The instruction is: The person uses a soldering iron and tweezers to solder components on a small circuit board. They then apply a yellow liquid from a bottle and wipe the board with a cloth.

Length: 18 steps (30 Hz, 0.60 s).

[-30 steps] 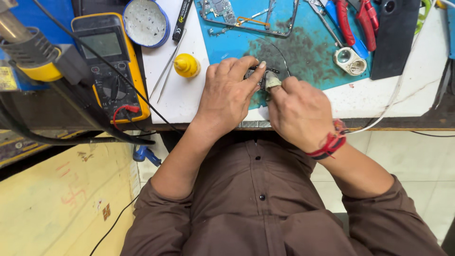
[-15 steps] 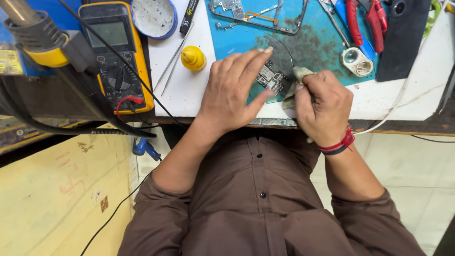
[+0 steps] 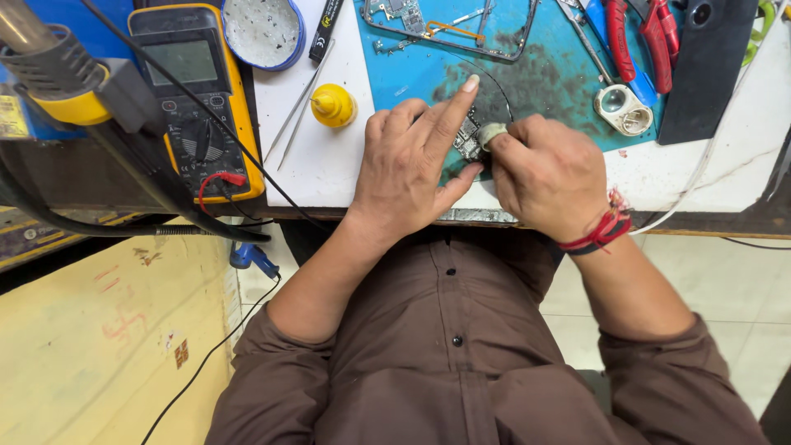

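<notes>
My left hand (image 3: 412,165) lies on the blue work mat (image 3: 544,74) and pins a small circuit board (image 3: 467,140) under its fingers, with the index finger stretched out. My right hand (image 3: 548,177) presses against the board from the right, its fingers closed on a small pale tool or tape-wrapped piece (image 3: 492,133). Most of the board is hidden beneath both hands. A red thread band sits on my right wrist.
A yellow multimeter (image 3: 194,91) with leads lies at left, beside a hot-air nozzle (image 3: 58,66). A yellow-capped bottle (image 3: 332,105), tweezers (image 3: 297,107), a round tin (image 3: 262,31), a phone frame (image 3: 449,29), red-handled pliers (image 3: 643,37) and a loupe (image 3: 622,109) ring the mat.
My left index finger has straightened out over the board. The right hand has shifted slightly left and down against the board; the view has tilted a little.
</notes>
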### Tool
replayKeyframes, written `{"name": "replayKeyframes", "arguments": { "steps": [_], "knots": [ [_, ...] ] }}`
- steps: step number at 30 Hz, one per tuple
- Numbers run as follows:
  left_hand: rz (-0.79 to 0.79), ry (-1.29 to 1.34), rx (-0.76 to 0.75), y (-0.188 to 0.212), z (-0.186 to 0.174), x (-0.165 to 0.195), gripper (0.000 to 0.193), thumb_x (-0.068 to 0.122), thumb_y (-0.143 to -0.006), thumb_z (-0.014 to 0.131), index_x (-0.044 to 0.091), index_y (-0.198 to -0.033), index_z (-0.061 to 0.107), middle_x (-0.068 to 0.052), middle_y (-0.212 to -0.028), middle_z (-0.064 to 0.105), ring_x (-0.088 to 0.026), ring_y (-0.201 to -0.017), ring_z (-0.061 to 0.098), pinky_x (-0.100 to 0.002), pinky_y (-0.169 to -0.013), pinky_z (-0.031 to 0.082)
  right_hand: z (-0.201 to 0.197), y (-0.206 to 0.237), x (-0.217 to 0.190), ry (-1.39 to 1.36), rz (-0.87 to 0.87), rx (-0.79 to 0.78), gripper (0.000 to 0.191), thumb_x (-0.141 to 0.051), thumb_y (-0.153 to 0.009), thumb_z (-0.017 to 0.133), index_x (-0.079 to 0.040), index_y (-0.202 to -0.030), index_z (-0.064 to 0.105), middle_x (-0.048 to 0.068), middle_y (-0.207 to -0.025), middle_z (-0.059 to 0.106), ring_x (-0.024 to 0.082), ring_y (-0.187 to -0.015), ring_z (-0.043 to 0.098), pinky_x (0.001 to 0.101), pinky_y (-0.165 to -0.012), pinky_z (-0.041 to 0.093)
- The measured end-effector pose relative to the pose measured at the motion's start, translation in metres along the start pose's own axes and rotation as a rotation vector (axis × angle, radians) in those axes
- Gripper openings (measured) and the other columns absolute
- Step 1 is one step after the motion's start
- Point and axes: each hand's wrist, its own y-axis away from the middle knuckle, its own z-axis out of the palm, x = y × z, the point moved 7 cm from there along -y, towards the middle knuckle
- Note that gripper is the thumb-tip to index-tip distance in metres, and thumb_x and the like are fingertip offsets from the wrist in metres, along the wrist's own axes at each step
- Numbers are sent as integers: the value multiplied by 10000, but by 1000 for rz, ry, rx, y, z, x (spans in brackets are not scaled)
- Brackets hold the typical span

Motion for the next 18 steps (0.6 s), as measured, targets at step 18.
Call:
{"name": "replayKeyframes", "arguments": {
  "steps": [18],
  "knots": [
    [-13,60,-34,0,3,-4,1000,386,-878,860,123,-1643,271,-23,-1298,616,-265,-1210,506,-432,-1070,356,4,-11,-7,41,-124,-107,260,-164,-834,746,-108,-1085,710,54,-933,599,262,-789,622,400,-675,494]
  ]
}}
